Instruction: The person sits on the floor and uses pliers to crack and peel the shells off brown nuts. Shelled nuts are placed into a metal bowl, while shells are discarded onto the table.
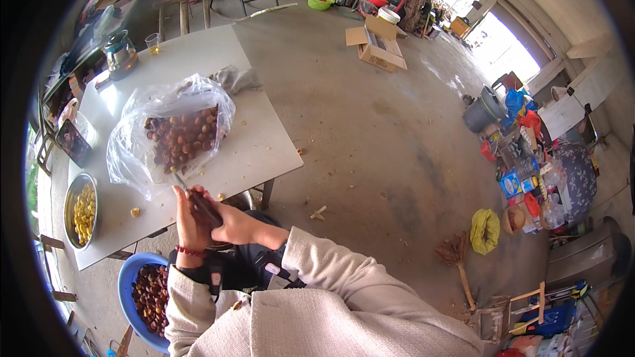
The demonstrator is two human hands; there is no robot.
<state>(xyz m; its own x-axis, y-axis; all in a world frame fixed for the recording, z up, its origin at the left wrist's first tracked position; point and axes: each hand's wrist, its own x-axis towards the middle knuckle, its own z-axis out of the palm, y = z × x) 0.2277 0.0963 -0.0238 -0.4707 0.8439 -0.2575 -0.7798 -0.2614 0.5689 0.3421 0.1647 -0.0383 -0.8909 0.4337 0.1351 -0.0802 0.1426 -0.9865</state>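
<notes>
A knife with a dark handle is between my two hands, its blade pointing up and away toward the table. My right hand grips the handle from the right. My left hand, with a red bead bracelet at the wrist, is around the knife from the other side; its palm is partly hidden. Just beyond the blade, a clear plastic bag lies spread open on the table, holding many brown chestnuts. One pale peeled piece lies on the tabletop left of my hands.
A metal bowl of yellow peeled chestnuts stands at the left edge of the white table. Below it, a blue basin holds dark chestnuts. A phone, a kettle and a glass are farther back. A broom lies right.
</notes>
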